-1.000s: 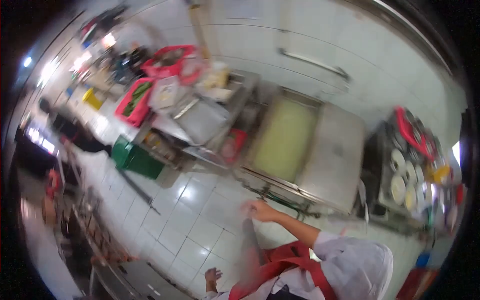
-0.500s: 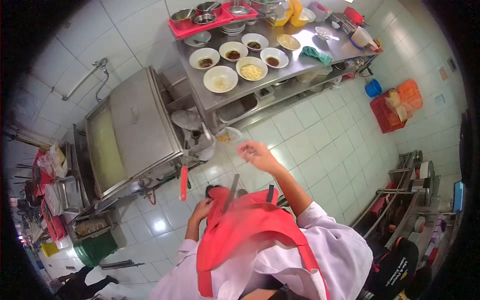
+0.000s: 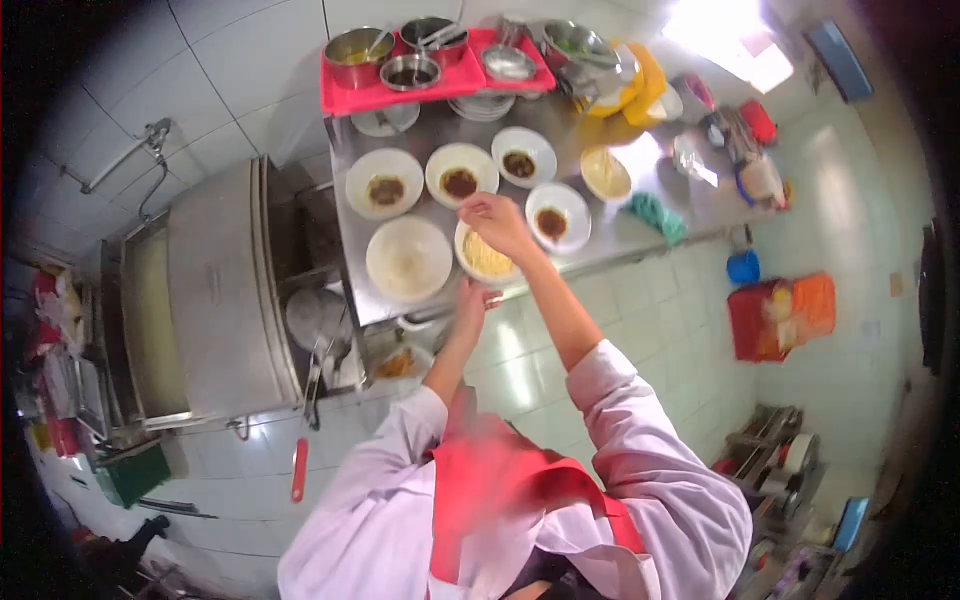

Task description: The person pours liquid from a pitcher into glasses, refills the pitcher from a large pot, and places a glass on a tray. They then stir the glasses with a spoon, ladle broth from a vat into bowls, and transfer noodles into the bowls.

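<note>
My right hand [image 3: 496, 222] reaches over the far rim of a white bowl of yellow noodles [image 3: 487, 258], its fingers bent together. What they pinch, if anything, I cannot tell. At the near rim of that bowl is my left hand [image 3: 476, 298], thumb and fingers apart. To the left stands a white bowl [image 3: 408, 258] with a pale residue inside. Dark sauce lies in the bowls around: one behind my right hand [image 3: 460, 176], one at far left [image 3: 384, 184], one at the back [image 3: 523, 158] and one to the right [image 3: 558, 218].
A red tray [image 3: 455, 78] with metal pots stands at the table's back. A cream-coloured bowl [image 3: 606, 173] and a green cloth [image 3: 655, 217] lie to the right. The steel cooker [image 3: 215, 290] is at left, with a red-handled utensil [image 3: 299, 470] jutting out near it.
I have moved closer to the steel table. Both hands have gone from in front of my body up to the noodle bowl, the right over it and the left at its near side.
</note>
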Demonstrator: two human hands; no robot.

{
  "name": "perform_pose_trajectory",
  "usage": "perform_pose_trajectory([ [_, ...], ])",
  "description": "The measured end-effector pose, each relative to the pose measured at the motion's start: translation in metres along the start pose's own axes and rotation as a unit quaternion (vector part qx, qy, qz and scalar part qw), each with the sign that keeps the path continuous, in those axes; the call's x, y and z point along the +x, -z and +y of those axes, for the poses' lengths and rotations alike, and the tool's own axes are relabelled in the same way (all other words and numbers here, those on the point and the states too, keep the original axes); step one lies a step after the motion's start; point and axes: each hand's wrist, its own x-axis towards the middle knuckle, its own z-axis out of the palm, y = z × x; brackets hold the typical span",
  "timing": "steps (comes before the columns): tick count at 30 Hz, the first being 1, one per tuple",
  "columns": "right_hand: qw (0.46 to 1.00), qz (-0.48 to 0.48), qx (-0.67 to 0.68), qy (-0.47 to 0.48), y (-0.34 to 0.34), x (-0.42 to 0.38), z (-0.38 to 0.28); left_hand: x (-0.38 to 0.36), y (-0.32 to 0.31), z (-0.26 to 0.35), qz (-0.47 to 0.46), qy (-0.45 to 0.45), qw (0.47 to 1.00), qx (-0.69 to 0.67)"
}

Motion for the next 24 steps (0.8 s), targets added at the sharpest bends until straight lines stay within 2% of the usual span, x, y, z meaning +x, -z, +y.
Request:
perform_pose_trajectory([
  [2,0.998,-0.047,0.005,-0.029,-0.021,0.082,0.02,0.009,-0.027,0.011,0.065,0.002,0.998,-0.016],
  [3,0.997,-0.05,-0.051,-0.013,-0.033,0.118,0.019,0.014,-0.034,0.013,0.108,0.024,0.992,-0.057],
  [5,0.993,-0.065,-0.096,-0.002,-0.066,0.172,0.021,0.023,-0.032,-0.011,0.164,0.053,0.98,-0.098],
  [6,0.98,-0.019,-0.198,-0.016,-0.086,0.195,0.022,0.035,-0.021,-0.045,0.217,-0.026,0.974,0.053],
  [7,0.954,0.028,-0.296,-0.026,-0.099,0.213,0.024,0.043,-0.014,-0.063,0.261,-0.101,0.938,0.206],
  [8,0.957,0.014,-0.289,-0.027,-0.103,0.226,0.022,0.042,-0.016,-0.061,0.275,-0.095,0.934,0.208],
  [10,0.953,-0.07,-0.29,-0.047,-0.11,0.244,0.012,0.033,-0.03,-0.045,0.318,-0.043,0.947,-0.008],
  [11,0.951,-0.117,-0.287,0.001,-0.113,0.255,0.026,0.029,-0.041,-0.032,0.328,-0.064,0.942,-0.03],
  [12,0.951,-0.13,-0.281,-0.003,-0.114,0.257,0.027,0.027,-0.042,-0.032,0.339,-0.056,0.938,-0.029],
  [13,0.96,-0.096,-0.262,0.012,-0.113,0.259,0.028,0.025,-0.042,-0.032,0.343,-0.085,0.935,0.041],
  [14,0.968,-0.061,-0.243,0.025,-0.107,0.254,0.025,0.023,-0.044,-0.032,0.341,-0.111,0.927,0.112],
  [15,0.964,-0.09,-0.25,0.0,-0.094,0.249,0.02,0.023,-0.058,-0.017,0.339,-0.143,0.926,0.084],
  [16,0.964,-0.097,-0.247,-0.003,-0.084,0.242,0.026,0.022,-0.066,-0.011,0.345,-0.138,0.925,0.085],
  [18,0.973,-0.109,-0.202,0.036,-0.059,0.225,0.039,0.021,-0.075,-0.004,0.318,-0.139,0.938,-0.01],
  [19,0.979,-0.092,-0.169,0.062,-0.041,0.21,0.05,0.024,-0.072,-0.006,0.325,-0.139,0.935,-0.011],
  [21,0.973,-0.122,-0.169,0.099,0.016,0.178,0.053,0.017,-0.062,-0.017,0.314,-0.15,0.902,0.257],
  [22,0.96,-0.138,-0.213,0.119,0.053,0.159,0.043,0.01,-0.063,-0.023,0.325,-0.147,0.898,0.257],
  [23,0.938,-0.162,-0.243,0.186,0.088,0.144,0.034,0.006,-0.066,-0.028,0.36,-0.158,0.905,0.165],
  [24,0.937,-0.171,-0.236,0.192,0.115,0.135,0.034,0.001,-0.07,-0.032,0.391,-0.169,0.902,0.072],
])
